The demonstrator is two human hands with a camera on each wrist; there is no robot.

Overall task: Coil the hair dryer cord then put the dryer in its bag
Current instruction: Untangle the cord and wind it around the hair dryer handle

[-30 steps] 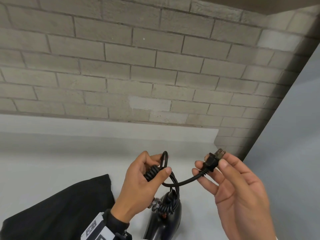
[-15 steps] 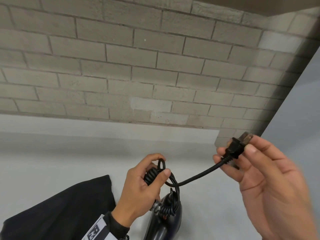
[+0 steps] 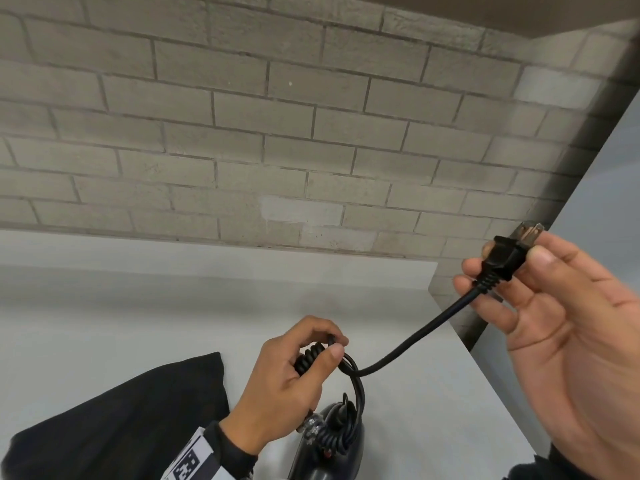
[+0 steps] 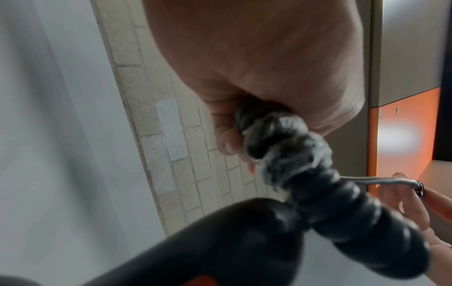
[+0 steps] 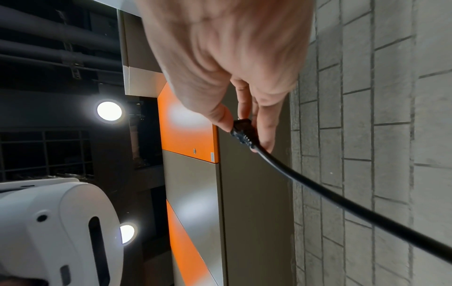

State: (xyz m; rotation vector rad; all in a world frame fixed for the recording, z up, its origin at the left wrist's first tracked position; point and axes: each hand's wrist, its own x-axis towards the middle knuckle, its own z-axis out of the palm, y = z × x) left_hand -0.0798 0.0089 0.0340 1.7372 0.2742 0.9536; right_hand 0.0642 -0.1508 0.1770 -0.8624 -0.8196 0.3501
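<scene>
A black hair dryer (image 3: 332,448) hangs low in the head view, its handle wound with turns of black cord (image 3: 408,348). My left hand (image 3: 294,379) grips the wrapped handle near its top, thumb pressed on the coils (image 4: 318,185). The free end of the cord runs up and right to the plug (image 3: 505,259). My right hand (image 3: 568,323) pinches that plug between thumb and fingers, prongs pointing up; the plug (image 5: 242,130) also shows in the right wrist view. A black bag (image 3: 114,420) lies on the white table (image 3: 104,313) to the left of my left hand.
A grey brick wall (image 3: 277,133) stands behind the table. The table's right edge falls off beside a grey panel (image 3: 595,188). Orange and grey locker panels (image 5: 188,135) and a white headset shell (image 5: 56,228) appear in the right wrist view.
My right hand has pulled the plug up and to the right, drawing the free cord straighter. The loop by my left thumb has tightened against the wrapped handle.
</scene>
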